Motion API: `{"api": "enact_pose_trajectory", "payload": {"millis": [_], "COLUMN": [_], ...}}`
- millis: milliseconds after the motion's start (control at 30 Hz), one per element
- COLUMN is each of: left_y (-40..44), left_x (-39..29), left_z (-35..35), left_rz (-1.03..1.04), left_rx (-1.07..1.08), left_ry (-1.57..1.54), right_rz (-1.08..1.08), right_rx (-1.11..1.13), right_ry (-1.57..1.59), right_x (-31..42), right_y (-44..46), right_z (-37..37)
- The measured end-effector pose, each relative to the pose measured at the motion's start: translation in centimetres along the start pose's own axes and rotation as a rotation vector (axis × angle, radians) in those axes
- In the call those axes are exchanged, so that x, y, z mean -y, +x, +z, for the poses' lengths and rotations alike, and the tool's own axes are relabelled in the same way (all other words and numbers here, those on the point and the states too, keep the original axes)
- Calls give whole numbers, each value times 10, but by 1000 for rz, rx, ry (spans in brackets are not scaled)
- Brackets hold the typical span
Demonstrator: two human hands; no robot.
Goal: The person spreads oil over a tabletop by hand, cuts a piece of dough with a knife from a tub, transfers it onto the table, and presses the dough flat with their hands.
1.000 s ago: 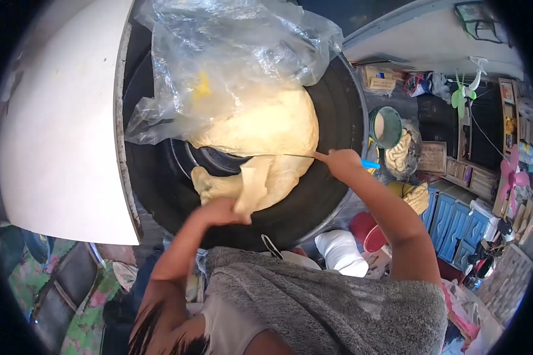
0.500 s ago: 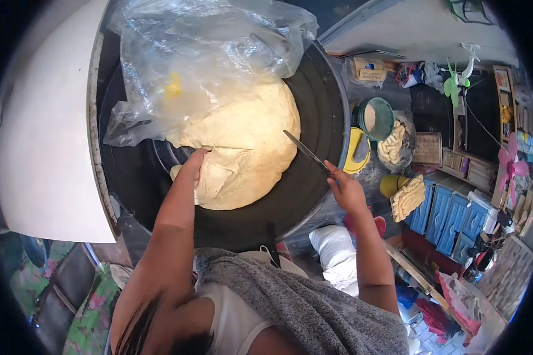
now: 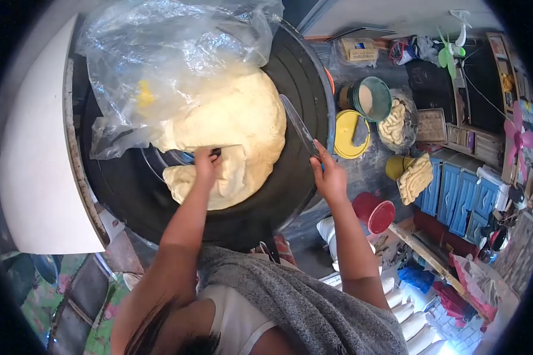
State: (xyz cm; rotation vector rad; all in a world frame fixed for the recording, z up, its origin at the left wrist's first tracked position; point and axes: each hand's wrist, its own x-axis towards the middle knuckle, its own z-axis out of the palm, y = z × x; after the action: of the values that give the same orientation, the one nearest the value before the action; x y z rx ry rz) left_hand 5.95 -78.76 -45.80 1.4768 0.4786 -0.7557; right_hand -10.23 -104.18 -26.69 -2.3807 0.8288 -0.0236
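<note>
A large mass of pale dough [image 3: 251,109] lies in a wide black round tub [image 3: 305,71]. A clear plastic sheet [image 3: 177,53] covers its far left part. My left hand [image 3: 206,167] is closed on a partly cut flap at the dough's near side, its fingertips in the cut and partly hidden. A dark gap with a bit of blue shows beside those fingers. In my right hand [image 3: 330,177] is a long knife [image 3: 300,126], held over the tub's right side. Its blade points up and left, its tip beside the dough's right edge.
To the left stands a white curved panel [image 3: 35,148]. Right of the tub are a green bucket [image 3: 374,99], a yellow lid [image 3: 352,135], a red bucket [image 3: 374,213] and shaped dough pieces [image 3: 416,179]. Blue drawers [image 3: 453,204] stand farther right.
The dough's cut has opened into a gap, and my left hand has moved the flap rightward. The knife has drawn away from the dough's top, its blade now more upright. The view has shifted slightly.
</note>
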Motion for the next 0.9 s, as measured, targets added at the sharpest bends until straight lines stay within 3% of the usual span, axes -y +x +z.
{"api": "enact_pose_trajectory", "payload": {"millis": [33,67,100,167,200,367,433,467,500,567,600,633,700,767,833,867,900], "left_y": [14,91,102,100,88,65,57,54,49,-5,13,14,13,2,-6,-17,-28], "left_x": [-7,69,59,28,14,1,13,13,15,-32,-19,-22,-35,-24,-9,-10,-12], "left_z": [-2,-37,-36,-32,-21,-8,-3,-3,-3,31,23,23,24,29,20,19,19], "left_rz": [-219,-197,-186,293,275,149,462,492,491,-54,-253,-254,-589,-530,-444,-443,-438], "left_rx": [-222,33,32,507,494,600,573,645,649,482,480,478,483,402,610,596,579], "left_ry": [-146,321,315,1690,1700,1669,1601,1300,1308,618,325,320,215,156,191,270,348], "right_rz": [-22,5,-5,57,-26,-38,-12,-9,-30,-45,-36,-34,-37,-41,-176,-355,-369], "right_rx": [-10,24,17,44,-50,-125,-96,-98,-109,-117,-100,-84,-14,44,241,265,260], "right_ry": [-44,-51,-51,-13,-2,-4,-32,-25,-6,13,-19,-51,-83,-116,-309,-321,-319], "right_x": [0,3,5,8,1,0,2,0,-1,-2,-1,0,6,16,29,33,41], "right_y": [0,1,4,2,1,-2,-3,-2,-2,-3,-2,-1,1,7,15,24,32], "right_z": [0,0,-1,-1,5,9,8,9,10,11,11,9,2,-1,4,15,26]}}
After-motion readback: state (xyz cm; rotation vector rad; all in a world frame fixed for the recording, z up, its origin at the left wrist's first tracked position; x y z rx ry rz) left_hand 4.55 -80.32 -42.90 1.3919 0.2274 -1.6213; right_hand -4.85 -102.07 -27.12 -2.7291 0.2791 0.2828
